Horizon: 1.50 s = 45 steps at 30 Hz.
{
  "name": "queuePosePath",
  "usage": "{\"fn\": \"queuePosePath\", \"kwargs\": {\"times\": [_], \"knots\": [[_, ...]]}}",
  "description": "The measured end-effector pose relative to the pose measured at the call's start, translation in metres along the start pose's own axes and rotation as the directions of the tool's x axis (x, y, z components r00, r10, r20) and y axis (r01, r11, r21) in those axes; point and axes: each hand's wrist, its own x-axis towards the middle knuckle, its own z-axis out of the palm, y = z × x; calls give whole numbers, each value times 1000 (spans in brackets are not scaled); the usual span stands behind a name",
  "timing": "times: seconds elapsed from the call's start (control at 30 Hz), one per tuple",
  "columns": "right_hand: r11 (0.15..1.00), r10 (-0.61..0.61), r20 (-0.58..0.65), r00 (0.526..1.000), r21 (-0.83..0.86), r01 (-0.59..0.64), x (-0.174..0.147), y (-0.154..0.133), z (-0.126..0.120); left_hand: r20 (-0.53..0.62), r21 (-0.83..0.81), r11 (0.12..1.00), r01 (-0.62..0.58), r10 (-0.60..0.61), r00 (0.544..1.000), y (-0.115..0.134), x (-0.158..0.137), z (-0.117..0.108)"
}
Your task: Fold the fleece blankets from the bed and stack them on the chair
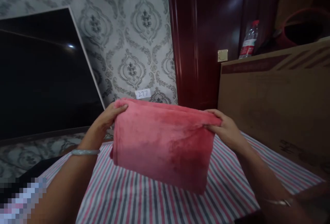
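Observation:
A folded pink plush blanket (160, 141) hangs between my two hands over a striped cloth (144, 196). My left hand (112, 114) pinches its upper left corner, with the thumb on the near face and the fingers hidden behind. At the upper right corner, my right hand (223, 126) is closed on the edge, thumb below and fingers along the top. Several layers show along the blanket's top edge. Its lower right part looks darker red than the left.
A large dark screen (46, 76) leans at the left against patterned wallpaper. To the right stands a big cardboard box (270, 97) with a plastic bottle (249, 42) on top. A dark red door (201, 38) rises behind. A paper label (143, 93) reads 277.

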Motion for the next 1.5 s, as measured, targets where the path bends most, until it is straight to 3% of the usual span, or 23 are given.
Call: {"fn": "queuePosePath", "kwargs": {"times": [0.1,0.17,0.27,0.37,0.43,0.5,0.57,0.67,0.73,0.8,0.93,1.03,1.13,1.2,1.27,1.33,1.5], "knots": [[999,37,69,997,-15,-36,35,14,31,-74,93,994,57,-50,996,-18,-7,-8],[997,41,49,998,-62,-38,55,19,49,-133,136,991,6,13,991,-21,-8,-10],[977,-131,-39,991,-172,122,76,14,57,-211,195,972,-129,171,962,-9,-11,-15],[890,-356,-80,931,-333,312,68,8,50,-234,314,939,-141,220,947,-6,-29,-25],[815,-451,-44,891,-427,391,39,19,46,-215,416,900,-127,233,948,-26,-55,-29],[764,-487,25,873,-472,440,-8,44,46,-163,521,840,-153,274,948,-67,-94,-27],[749,-471,131,872,-464,474,-67,76,49,-55,606,770,-200,291,955,-119,-143,-18],[777,-369,337,866,-399,486,-149,114,52,153,654,713,-252,201,968,-183,-215,3],[815,-270,409,872,-385,433,-183,127,51,179,702,670,-240,160,971,-203,-247,13],[837,-214,411,886,-391,383,-198,130,46,166,746,626,-227,154,974,-205,-261,17],[853,-242,431,869,-332,402,-194,113,30,221,725,624,-291,189,957,-182,-262,8],[859,-244,376,894,-344,379,-183,85,29,199,746,601,-286,209,958,-158,-255,10],[843,-201,423,884,-385,376,-169,55,53,251,797,520,-307,177,952,-138,-241,40],[820,-134,562,816,-400,410,-158,42,79,363,800,476,-366,102,926,-130,-229,68],[790,-57,674,737,-421,446,-150,38,102,453,795,444,-414,20,891,-131,-219,90],[765,5,723,691,-448,463,-146,44,117,472,811,412,-415,-41,881,-138,-214,100],[725,5,682,732,-507,467,-162,70,123,357,892,318,-321,-59,932,-171,-222,91]]}}
